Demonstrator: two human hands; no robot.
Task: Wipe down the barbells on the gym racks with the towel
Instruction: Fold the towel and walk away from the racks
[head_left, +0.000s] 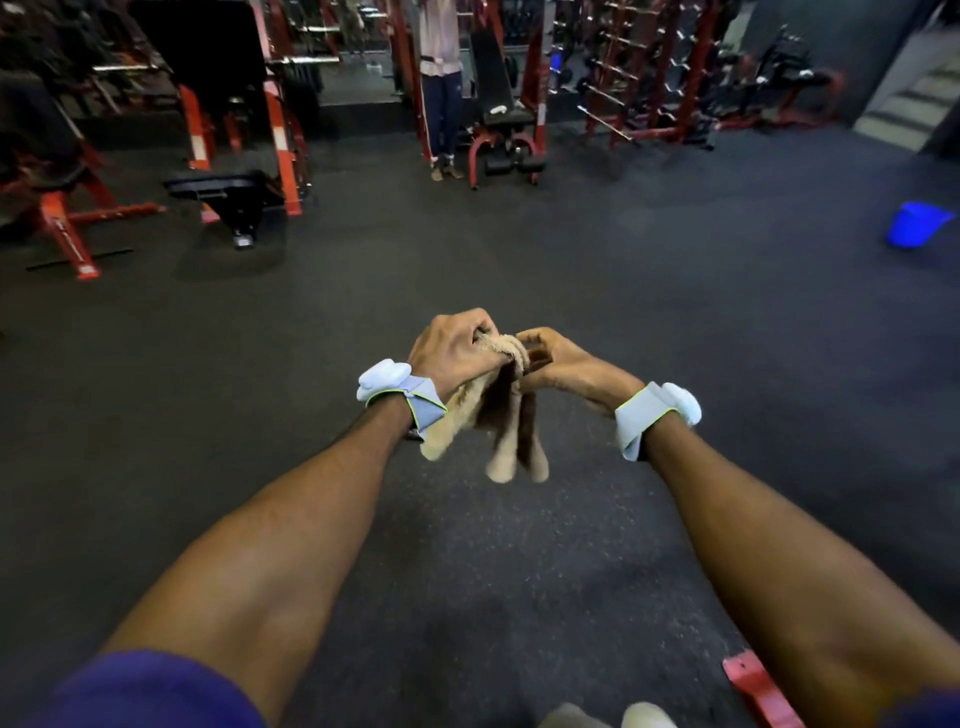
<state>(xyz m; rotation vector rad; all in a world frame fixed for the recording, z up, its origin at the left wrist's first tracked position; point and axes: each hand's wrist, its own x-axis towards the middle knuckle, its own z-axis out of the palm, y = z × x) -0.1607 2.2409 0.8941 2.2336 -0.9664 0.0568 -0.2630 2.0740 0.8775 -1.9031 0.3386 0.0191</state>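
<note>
A beige and brown towel hangs bunched between my two hands over the dark gym floor. My left hand grips its upper end, fingers curled round the cloth. Close beside it, my right hand pinches the towel's top with fingers and thumb. Both wrists wear pale blue bands. Barbells lie on a red rack far ahead at the back right, well beyond my reach. Another bar rests on a red rack at the back left.
A person stands at the back centre next to a red bench. Red benches and frames fill the left side. A blue bucket sits on the floor at right. A red frame foot lies near my feet.
</note>
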